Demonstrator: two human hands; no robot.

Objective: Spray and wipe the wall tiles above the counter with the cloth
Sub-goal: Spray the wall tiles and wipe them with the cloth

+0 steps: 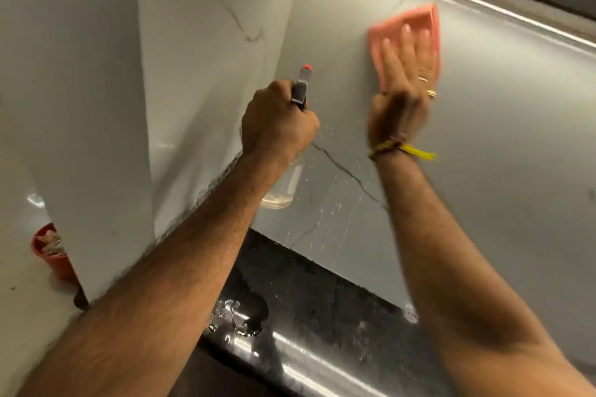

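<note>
Cloth — pink, flat against the grey wall tiles, high up under the cabinet edge, pinned by the right hand with fingers straight and spread. Left hand has its grip curled tight round the spray bottle, red-tipped nozzle toward the tiles. Droplets dot the wall below — black counter underneath, wet in patches.

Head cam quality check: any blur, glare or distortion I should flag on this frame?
Head view: motion blur on the right hand and pink cloth pressed to the wall tiles; left hand gripping the spray bottle is sharper. Glare streaks along the strip under the cabinet and on the wet black counter. Wide-angle lens tilts and bends the straight edges.
</note>
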